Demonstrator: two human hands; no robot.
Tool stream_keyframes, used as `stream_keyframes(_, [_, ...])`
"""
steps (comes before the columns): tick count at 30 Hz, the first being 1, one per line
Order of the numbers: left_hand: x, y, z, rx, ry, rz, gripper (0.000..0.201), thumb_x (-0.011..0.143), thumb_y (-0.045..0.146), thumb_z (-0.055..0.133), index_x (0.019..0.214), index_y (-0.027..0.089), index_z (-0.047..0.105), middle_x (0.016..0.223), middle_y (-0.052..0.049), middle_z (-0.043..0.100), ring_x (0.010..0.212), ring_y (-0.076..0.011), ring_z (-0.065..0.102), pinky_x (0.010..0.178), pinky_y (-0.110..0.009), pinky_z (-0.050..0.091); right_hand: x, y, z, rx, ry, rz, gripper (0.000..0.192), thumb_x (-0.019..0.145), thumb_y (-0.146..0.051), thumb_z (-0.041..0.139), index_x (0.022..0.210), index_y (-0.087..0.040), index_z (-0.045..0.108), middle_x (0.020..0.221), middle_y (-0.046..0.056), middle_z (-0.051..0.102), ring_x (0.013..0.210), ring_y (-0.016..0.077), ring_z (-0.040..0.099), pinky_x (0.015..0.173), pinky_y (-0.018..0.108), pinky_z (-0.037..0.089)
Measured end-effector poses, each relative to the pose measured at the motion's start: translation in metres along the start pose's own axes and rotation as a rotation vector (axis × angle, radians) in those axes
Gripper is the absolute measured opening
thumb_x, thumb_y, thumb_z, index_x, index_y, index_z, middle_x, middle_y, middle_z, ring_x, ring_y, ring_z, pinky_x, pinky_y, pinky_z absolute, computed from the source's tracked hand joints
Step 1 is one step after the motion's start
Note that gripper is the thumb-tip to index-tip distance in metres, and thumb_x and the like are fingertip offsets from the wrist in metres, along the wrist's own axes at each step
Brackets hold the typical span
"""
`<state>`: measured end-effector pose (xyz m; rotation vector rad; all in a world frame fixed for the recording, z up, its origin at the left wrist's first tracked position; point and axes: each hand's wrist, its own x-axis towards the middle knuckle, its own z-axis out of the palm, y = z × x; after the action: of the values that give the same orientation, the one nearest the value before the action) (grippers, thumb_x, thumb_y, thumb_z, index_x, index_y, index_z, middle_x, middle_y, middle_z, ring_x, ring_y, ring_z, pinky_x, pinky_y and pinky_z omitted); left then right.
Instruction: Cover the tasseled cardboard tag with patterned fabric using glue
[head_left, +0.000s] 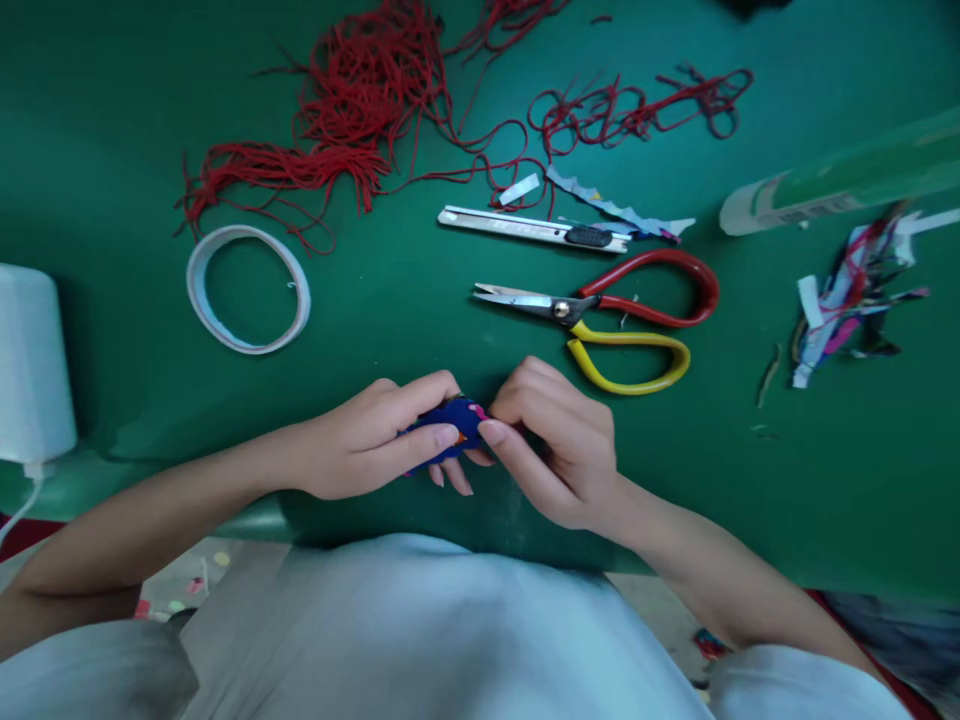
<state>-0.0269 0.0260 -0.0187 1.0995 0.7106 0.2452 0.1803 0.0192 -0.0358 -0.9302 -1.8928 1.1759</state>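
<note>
At the near edge of the green table [825, 480], the left hand [367, 440] pinches a small blue piece [450, 425] between thumb and fingers, steadying it while the right hand [559, 440] closes its fingertips on the piece's right end. Just beyond lie scissors [600, 315] and a utility knife [532, 230], within reach; red cord [352, 110] tangles farther off, a white tape ring [247, 290] to the left.

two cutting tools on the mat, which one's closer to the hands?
The scissors, with one red and one yellow handle, lie just beyond the right hand. The silver utility knife lies farther away, near the red cord.
</note>
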Motion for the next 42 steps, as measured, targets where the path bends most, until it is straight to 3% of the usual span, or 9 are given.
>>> stream_keyframes(4, [0.001, 0.002, -0.004, -0.106, -0.029, -0.018, 0.027, 0.101, 0.036, 0.04, 0.1, 0.014, 0.055, 0.105, -0.013, 0.075, 0.077, -0.0134, 0.075, 0.063, -0.017, 0.057, -0.001, 0.001, -0.006, 0.081, 0.132, 0.055, 0.018, 0.089, -0.009, 0.054, 0.075, -0.02, 0.05, 0.065, -0.001, 0.046, 0.062, 0.0115, 0.041, 0.059, 0.03, 0.034])
stream_keyframes(6, [0.0, 0.002, -0.005, -0.143, -0.014, -0.022, 0.031, 0.101, 0.037, 0.039, 0.098, 0.012, 0.057, 0.1, -0.013, 0.076, 0.074, -0.0138, 0.075, 0.06, -0.017, 0.057, -0.002, 0.003, -0.007, 0.11, 0.168, 0.072, 0.019, 0.089, -0.011, 0.053, 0.073, -0.02, 0.048, 0.064, -0.001, 0.044, 0.061, 0.0113, 0.04, 0.058, 0.03, 0.032])
stream_keyframes(11, [-0.001, 0.002, -0.006, -0.011, -0.054, 0.03, 0.034, 0.102, 0.031, 0.037, 0.091, 0.01, 0.063, 0.077, -0.009, 0.076, 0.063, -0.0112, 0.072, 0.057, -0.014, 0.056, -0.003, 0.004, -0.01, 0.164, 0.015, 0.115, 0.019, 0.092, -0.028, 0.051, 0.076, -0.019, 0.048, 0.066, 0.0, 0.045, 0.06, 0.0114, 0.04, 0.054, 0.029, 0.032])
stream_keyframes(14, [-0.001, 0.003, -0.007, 0.082, -0.106, 0.028, 0.037, 0.102, 0.028, 0.035, 0.093, 0.01, 0.065, 0.073, -0.009, 0.076, 0.061, -0.0107, 0.071, 0.058, -0.014, 0.057, -0.002, 0.002, -0.01, 0.135, -0.062, 0.106, 0.021, 0.093, -0.032, 0.051, 0.076, -0.019, 0.049, 0.066, 0.001, 0.047, 0.061, 0.0116, 0.042, 0.056, 0.029, 0.033])
stream_keyframes(19, [0.0, 0.004, -0.005, 0.103, -0.071, 0.023, 0.036, 0.101, 0.028, 0.035, 0.091, 0.01, 0.065, 0.072, -0.008, 0.075, 0.056, -0.0102, 0.069, 0.055, -0.014, 0.056, -0.001, -0.001, -0.008, 0.09, -0.043, 0.14, 0.026, 0.093, -0.015, 0.051, 0.068, -0.019, 0.044, 0.06, -0.003, 0.041, 0.057, 0.0095, 0.036, 0.056, 0.028, 0.03])
stream_keyframes(27, [0.001, 0.002, -0.005, -0.111, -0.054, -0.037, 0.026, 0.1, 0.03, 0.043, 0.094, 0.011, 0.06, 0.093, -0.011, 0.076, 0.061, -0.012, 0.072, 0.051, -0.016, 0.057, -0.005, 0.001, -0.01, 0.136, 0.012, 0.254, 0.031, 0.096, -0.023, 0.048, 0.066, -0.02, 0.041, 0.061, -0.002, 0.04, 0.057, 0.0099, 0.036, 0.054, 0.028, 0.027])
stream_keyframes(33, [0.001, 0.003, -0.008, 0.063, -0.115, -0.011, 0.029, 0.1, 0.027, 0.042, 0.088, 0.01, 0.063, 0.067, -0.004, 0.072, 0.053, -0.0094, 0.069, 0.049, -0.012, 0.053, -0.001, 0.002, -0.015, 0.204, -0.107, 0.154, 0.033, 0.095, -0.046, 0.049, 0.077, -0.019, 0.053, 0.064, 0.0, 0.049, 0.059, 0.0115, 0.043, 0.056, 0.028, 0.034])
stream_keyframes(38, [0.001, 0.004, -0.008, 0.146, -0.129, -0.011, 0.026, 0.099, 0.025, 0.043, 0.087, 0.011, 0.062, 0.059, -0.001, 0.069, 0.049, -0.0084, 0.067, 0.048, -0.011, 0.051, -0.001, 0.001, -0.011, 0.074, -0.153, 0.103, 0.019, 0.09, -0.021, 0.059, 0.071, -0.018, 0.055, 0.059, -0.001, 0.052, 0.056, 0.0104, 0.04, 0.056, 0.028, 0.033])
stream_keyframes(42, [0.0, 0.003, -0.007, -0.085, -0.06, -0.045, 0.014, 0.096, 0.025, 0.049, 0.092, 0.013, 0.056, 0.077, -0.006, 0.074, 0.056, -0.0116, 0.07, 0.049, -0.015, 0.055, -0.002, -0.001, -0.012, 0.157, -0.087, 0.164, 0.019, 0.089, -0.015, 0.058, 0.07, -0.019, 0.056, 0.059, -0.002, 0.051, 0.056, 0.0103, 0.041, 0.055, 0.027, 0.034])
